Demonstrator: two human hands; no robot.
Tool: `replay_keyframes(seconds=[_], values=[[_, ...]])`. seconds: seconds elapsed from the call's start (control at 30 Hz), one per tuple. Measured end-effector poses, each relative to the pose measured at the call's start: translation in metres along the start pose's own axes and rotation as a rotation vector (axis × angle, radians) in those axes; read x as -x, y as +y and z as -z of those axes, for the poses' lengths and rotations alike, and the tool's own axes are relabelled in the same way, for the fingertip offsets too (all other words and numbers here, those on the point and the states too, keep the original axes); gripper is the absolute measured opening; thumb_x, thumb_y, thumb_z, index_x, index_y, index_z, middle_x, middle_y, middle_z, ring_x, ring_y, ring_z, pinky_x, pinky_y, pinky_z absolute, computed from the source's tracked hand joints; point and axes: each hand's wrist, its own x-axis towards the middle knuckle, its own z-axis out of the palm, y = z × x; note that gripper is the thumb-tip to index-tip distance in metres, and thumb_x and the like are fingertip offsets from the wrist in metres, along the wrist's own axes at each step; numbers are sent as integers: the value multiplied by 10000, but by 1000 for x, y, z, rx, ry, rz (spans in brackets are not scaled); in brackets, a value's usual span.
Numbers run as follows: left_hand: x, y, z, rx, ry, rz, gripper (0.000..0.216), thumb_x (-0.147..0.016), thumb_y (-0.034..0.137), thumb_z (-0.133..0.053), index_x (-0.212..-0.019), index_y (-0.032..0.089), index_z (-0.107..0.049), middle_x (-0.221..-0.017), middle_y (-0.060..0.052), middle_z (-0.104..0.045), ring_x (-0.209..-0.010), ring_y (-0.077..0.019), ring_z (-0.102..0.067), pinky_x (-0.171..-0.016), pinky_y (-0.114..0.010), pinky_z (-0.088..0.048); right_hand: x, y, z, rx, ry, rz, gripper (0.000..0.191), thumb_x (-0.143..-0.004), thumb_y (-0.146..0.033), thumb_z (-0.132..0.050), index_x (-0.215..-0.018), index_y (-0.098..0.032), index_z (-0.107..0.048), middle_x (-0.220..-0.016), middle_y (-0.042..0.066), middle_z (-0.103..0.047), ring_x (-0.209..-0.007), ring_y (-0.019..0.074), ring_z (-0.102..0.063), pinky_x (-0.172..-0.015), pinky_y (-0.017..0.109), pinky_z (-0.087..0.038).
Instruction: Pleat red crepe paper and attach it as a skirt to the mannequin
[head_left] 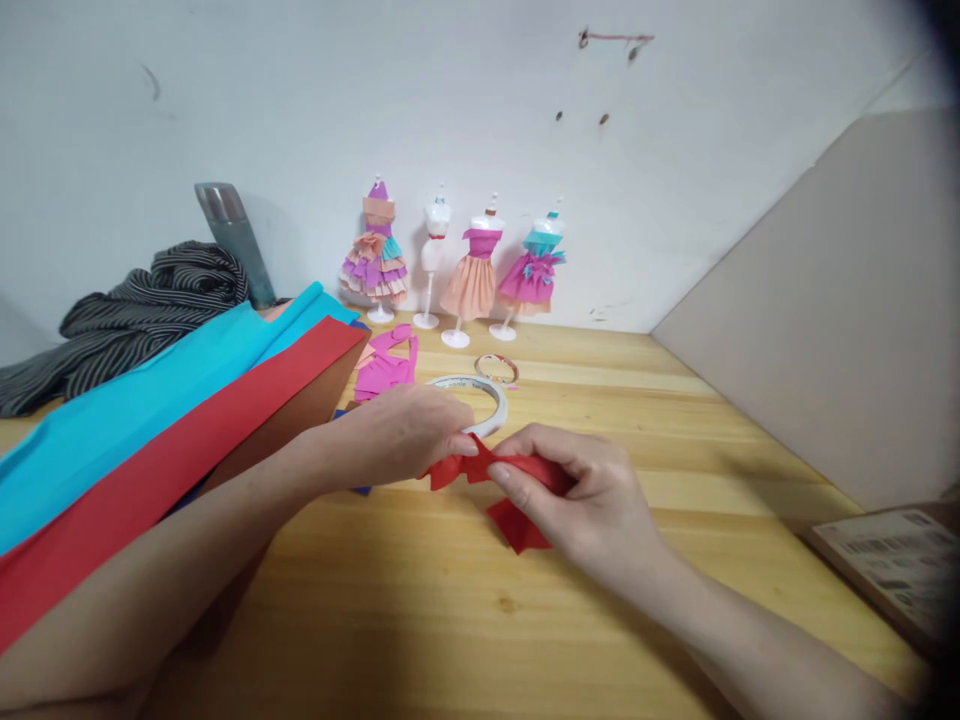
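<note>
A pale wooden surface [697,410] has its far edge along a wall. Large blue sheets [150,405] and a red sheet [195,455] lie overlapped along its left side, slanting from the near left corner towards the far edge, with a brown sheet [292,415] beneath the red. A striped cloth [154,305] is bunched at the far left corner, and a labelled box [892,560] sits by the right edge. The left hand [405,430] and right hand [585,490] meet near the middle of the surface, both pinched closed on a narrow red strip [476,462] stretched between them; its ends are partly covered by the fingers. Behind the striped cloth, a bottle [244,245] leans at the wall. Four small dress stands [471,285] line the far edge, three in skirts. Just beyond the left hand is a white tape roll [500,405]; whether they touch is unclear. Pink pieces [384,372] lie left of the roll. A red scrap [517,525] shows below the right hand, its link to the strip hidden. Beyond the roll lies a thin ring [496,381].
</note>
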Motion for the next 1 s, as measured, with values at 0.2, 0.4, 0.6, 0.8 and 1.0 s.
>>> replay_keyframes(seconds=[0.2, 0.4, 0.6, 0.8, 1.0], values=[[0, 0, 3, 48, -11, 35, 284, -970, 258, -492, -733, 129, -581, -702, -18, -587, -664, -144, -534, -637, -243, -397, -5, 1, 0, -111, -31, -137, 157, -811, -265, -603, -756, -190, -729, -670, 25, -729, -559, 153, -633, -521, 242, -498], [1, -5, 2, 73, -16, 9, 336, -989, 309, -457, -757, 125, -615, -678, -16, -594, -643, -140, -541, -604, -230, -379, -8, 4, -1, -290, -86, -283, 152, -752, -328, -671, -737, -189, -731, -695, 29, -741, -580, 156, -648, -552, 249, -512], [4, -13, -2, 155, 64, -52, 506, -1008, 479, -337, -797, 119, -622, -683, -20, -574, -639, -142, -524, -602, -243, -378, -12, 7, 2, -348, -94, -267, 140, -751, -315, -684, -733, -180, -717, -728, 37, -755, -642, 166, -681, -624, 264, -543], [4, -13, 3, 388, 61, -53, 452, -992, 446, -392, -702, 140, -556, -623, 15, -504, -590, -111, -467, -548, -216, -343, -1, 5, -2, -41, -1, 24, 161, -843, -208, -596, -883, -172, -747, -738, 44, -762, -590, 156, -676, -564, 252, -527], [5, -10, 10, 572, 65, -61, 293, -933, 336, -462, -727, 146, -547, -639, 34, -442, -601, -101, -414, -547, -210, -337, 8, 5, -6, 242, 101, 409, 264, -887, -97, -544, -1104, -158, -681, -714, 53, -725, -554, 149, -639, -515, 256, -499]])
